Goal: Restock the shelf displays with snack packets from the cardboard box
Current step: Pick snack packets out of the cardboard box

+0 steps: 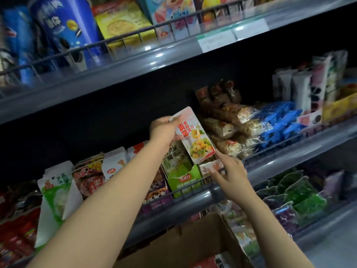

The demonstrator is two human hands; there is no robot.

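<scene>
Head view: the left hand (164,130) has its fingers curled round the top edge of a white snack packet (195,136) printed with red characters and yellow-green food, gripping it tilted, top corner leaning left, above the middle shelf (270,163); the right hand (229,173) reaches in from below with fingers mostly straight and relaxed, the forefinger stretched up so its tip touches or sits just beside the packet's lower right corner, holding nothing; whether the other fingers rest on the small pink packets (212,168) under them cannot be told; directly below the held packet stands a green display carton (183,176) with a torn front, filled with upright green-and-white packets, just behind the shelf's wire rail; left of it stand purple packets (156,190), then red-and-brown ones (88,176), then green-and-white pouches (54,190) at the left end; right of the held packet lie heaped clear bags of brownish snacks (228,122), then blue wrapped sweets (280,122), then tall upright packets (309,88) at the far right; the upper shelf (135,60) carries blue biscuit tubs (65,26) and a yellow biscuit box (121,22), with white price labels on its edge; the lower shelf holds green and purple bags (301,196); the open cardboard box (193,242) sits at the bottom of the view between the forearms, below the middle shelf, with packets just visible inside.
</scene>
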